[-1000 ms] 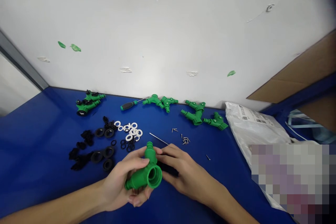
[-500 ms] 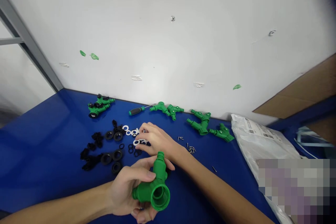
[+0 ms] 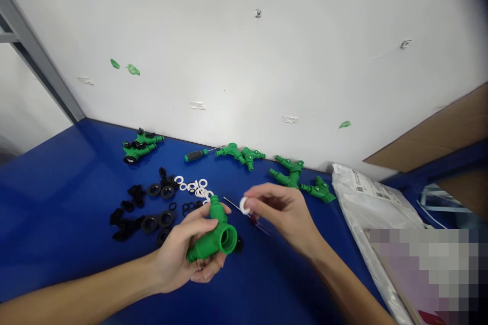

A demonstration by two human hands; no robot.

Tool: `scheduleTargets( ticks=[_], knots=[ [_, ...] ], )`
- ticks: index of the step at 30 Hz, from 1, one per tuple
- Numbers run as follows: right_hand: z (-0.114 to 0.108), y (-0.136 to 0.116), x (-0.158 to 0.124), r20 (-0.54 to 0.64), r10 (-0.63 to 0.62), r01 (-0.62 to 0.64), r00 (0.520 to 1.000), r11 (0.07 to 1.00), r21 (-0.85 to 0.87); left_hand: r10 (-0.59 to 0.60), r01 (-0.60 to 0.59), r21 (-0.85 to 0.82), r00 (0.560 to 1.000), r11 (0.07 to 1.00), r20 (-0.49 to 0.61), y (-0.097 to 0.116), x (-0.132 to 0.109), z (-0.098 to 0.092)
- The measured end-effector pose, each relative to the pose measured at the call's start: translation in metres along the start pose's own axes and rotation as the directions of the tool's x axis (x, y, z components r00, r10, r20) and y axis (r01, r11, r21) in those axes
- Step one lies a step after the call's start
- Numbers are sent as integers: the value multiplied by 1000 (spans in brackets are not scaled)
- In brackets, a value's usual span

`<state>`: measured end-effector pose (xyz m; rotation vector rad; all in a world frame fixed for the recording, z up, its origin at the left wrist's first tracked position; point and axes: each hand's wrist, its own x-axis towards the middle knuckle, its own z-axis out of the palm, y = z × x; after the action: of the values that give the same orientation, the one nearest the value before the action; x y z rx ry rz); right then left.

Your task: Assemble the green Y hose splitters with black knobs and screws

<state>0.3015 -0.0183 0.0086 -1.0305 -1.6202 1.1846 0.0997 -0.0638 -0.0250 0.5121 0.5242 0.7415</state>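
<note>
My left hand (image 3: 183, 259) is wrapped round a green Y-shaped hose fitting (image 3: 215, 233), its wide round mouth facing me. Just right of the fitting, my right hand (image 3: 284, 210) pinches a small white ring (image 3: 244, 205) between thumb and fingertips, above the blue table (image 3: 57, 203). More white rings (image 3: 196, 188) lie in a loose heap behind the fitting, with small black O-rings (image 3: 188, 207) beside them.
Black collars and caps (image 3: 148, 208) are scattered at left. Green fittings (image 3: 293, 177) and a green-handled screwdriver (image 3: 196, 154) line the white wall; another fitting with black parts (image 3: 137, 146) sits far left. A white plastic bag (image 3: 369, 198) lies at right, cardboard (image 3: 430, 137) behind.
My right hand reached into the heap of white rings, then drew back toward the fitting with one ring pinched. My left hand kept hold of the green fitting.
</note>
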Motion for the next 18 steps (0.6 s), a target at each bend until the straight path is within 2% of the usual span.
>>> scheduleTargets(
  ticks=[3,6,10,14,18],
  knots=[
    [9,0,-25,70,99,-110,993,976,188,29,-26,60,998,998,-56,2,1,4],
    [20,3,-35,70,126,-141,990,946,292,40,-32,115,997,993,-71,1,1,8],
    [27,4,-39,22,89,-91,996,943,320,36,-22,156,995,987,-93,-1,0,10],
    [31,4,-44,-37,35,-23,999,960,280,27,-11,153,994,988,-102,-4,1,8],
    [36,5,-46,-2,74,-69,997,947,315,-2,9,121,998,993,-62,-6,1,7]
  ],
)
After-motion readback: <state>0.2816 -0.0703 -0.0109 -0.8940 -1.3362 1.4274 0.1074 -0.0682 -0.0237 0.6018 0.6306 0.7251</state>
